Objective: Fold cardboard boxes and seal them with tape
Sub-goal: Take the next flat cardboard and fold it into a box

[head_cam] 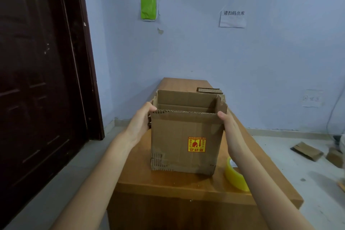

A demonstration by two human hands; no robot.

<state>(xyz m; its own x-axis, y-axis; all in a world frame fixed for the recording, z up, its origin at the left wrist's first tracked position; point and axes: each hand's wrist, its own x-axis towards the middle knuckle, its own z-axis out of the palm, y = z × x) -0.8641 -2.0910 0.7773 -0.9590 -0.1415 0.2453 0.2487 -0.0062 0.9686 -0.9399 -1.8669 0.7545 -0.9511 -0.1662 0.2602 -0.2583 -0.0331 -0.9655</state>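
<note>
— Where's the box (184,140)?

— Centre of the frame, standing upright on the wooden bench (168,183), top open, red and yellow sticker (196,144) facing us.

— And the hands?

— Left hand (140,121) holds the left top corner, right hand (228,127) the right one. Each grip is clamped on the box, though the fingers are mostly hidden.

— Tape?

— A yellow roll of tape (235,175) at lower right, partly behind the right forearm.

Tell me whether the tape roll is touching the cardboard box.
Apart. The head view shows bare table between the tape roll and the cardboard box.
</note>
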